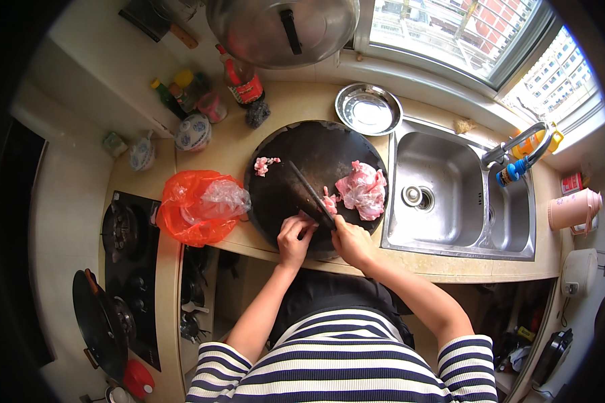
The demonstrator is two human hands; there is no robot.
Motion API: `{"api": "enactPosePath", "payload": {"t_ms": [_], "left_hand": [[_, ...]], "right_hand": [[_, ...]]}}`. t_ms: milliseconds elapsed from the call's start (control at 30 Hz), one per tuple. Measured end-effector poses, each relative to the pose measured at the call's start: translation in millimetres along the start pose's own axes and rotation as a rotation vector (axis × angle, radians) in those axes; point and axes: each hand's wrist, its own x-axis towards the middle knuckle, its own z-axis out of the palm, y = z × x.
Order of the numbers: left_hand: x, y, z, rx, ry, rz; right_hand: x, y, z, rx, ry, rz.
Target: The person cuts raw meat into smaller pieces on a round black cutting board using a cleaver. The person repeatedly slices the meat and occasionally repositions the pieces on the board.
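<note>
My right hand (352,243) grips a kitchen knife (310,191), its dark blade slanting up and left across a round black cutting board (292,146). Left of the blade, my left hand (295,241) has its fingers bent down onto a small piece of raw meat (306,216), mostly hidden beneath them. Some cut strips of meat (329,201) lie just right of the blade. A large lump of raw meat (363,189) rests at the board's right side. Small chopped bits (265,165) form a little pile at the upper left.
A red plastic bag (196,206) touches the board's left edge. Behind are a steel dish (368,109), a sauce bottle (243,80) and a steel scrubber (257,114). A double sink (443,166) adjoins on the right. A gas hob (131,272) and a wok (98,322) are left.
</note>
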Motion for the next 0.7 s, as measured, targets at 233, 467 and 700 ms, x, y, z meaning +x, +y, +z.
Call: {"api": "enactPosePath", "payload": {"t_ms": [233,467,700], "left_hand": [[-6,-3,-2,-0.004,0.049,-0.006],[-7,-8,-3,0.019,-0.006,-0.058],[-10,-9,-4,0.020,-0.019,-0.082]], "right_hand": [[-12,-15,-22,-0.088,-0.136,-0.099],[-26,-15,-28,-0.139,-0.244,-0.112],[-37,-16,-34,-0.178,-0.271,-0.091]]}}
